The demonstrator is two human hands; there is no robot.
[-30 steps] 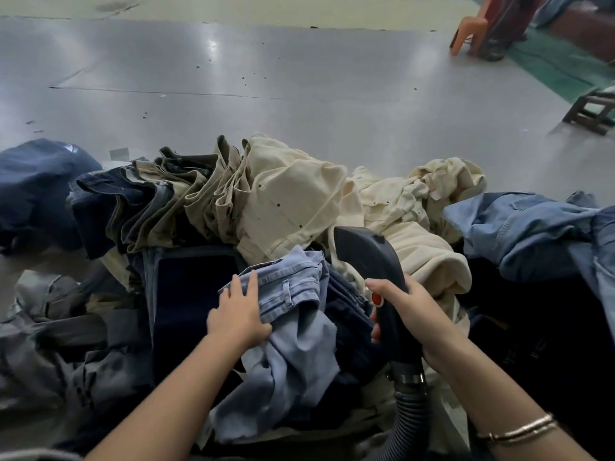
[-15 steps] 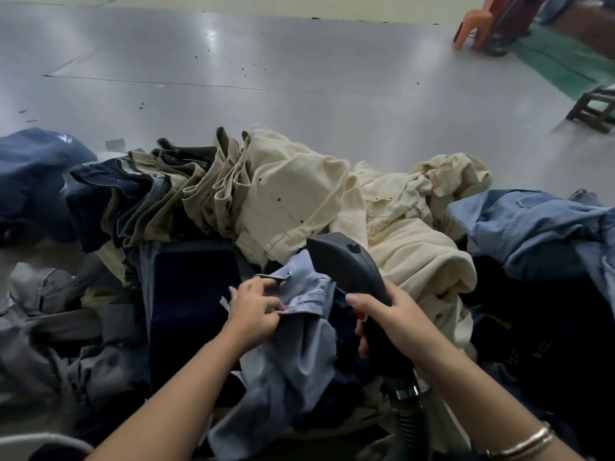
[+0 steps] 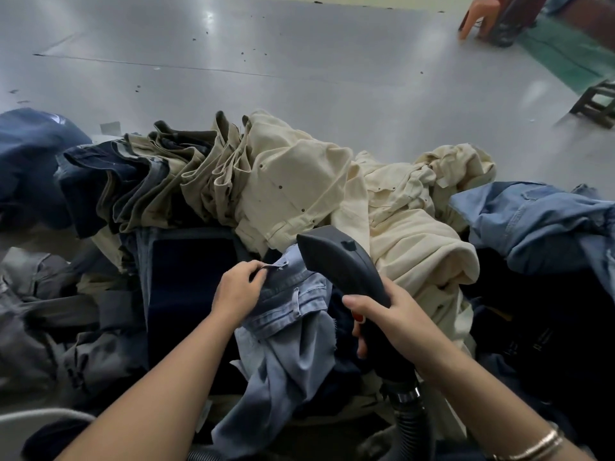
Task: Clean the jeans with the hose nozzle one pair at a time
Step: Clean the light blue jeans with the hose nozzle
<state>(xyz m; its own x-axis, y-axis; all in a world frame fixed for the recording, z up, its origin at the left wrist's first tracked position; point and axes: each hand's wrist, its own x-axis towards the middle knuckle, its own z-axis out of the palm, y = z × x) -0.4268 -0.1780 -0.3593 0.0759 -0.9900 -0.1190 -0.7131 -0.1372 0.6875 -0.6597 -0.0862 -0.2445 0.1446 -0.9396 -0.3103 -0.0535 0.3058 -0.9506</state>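
While the left hand (image 3: 238, 287) pinches the waistband of the light blue jeans (image 3: 283, 331), fingers curled on the denim edge, the right hand (image 3: 379, 319) grips the dark hose nozzle (image 3: 342, 264) by its handle, thumb near a red button (image 3: 357, 317). Nozzle head tilted up, just above the waistband. Ribbed hose (image 3: 411, 424) runs down from the handle. The jeans lie on a heap of clothing: cream trousers (image 3: 299, 191) behind, dark denim (image 3: 90, 181) at left, another blue pair (image 3: 532, 221) at right. Grey table (image 3: 299, 61) beyond. Bracelet (image 3: 535, 445) on right wrist.
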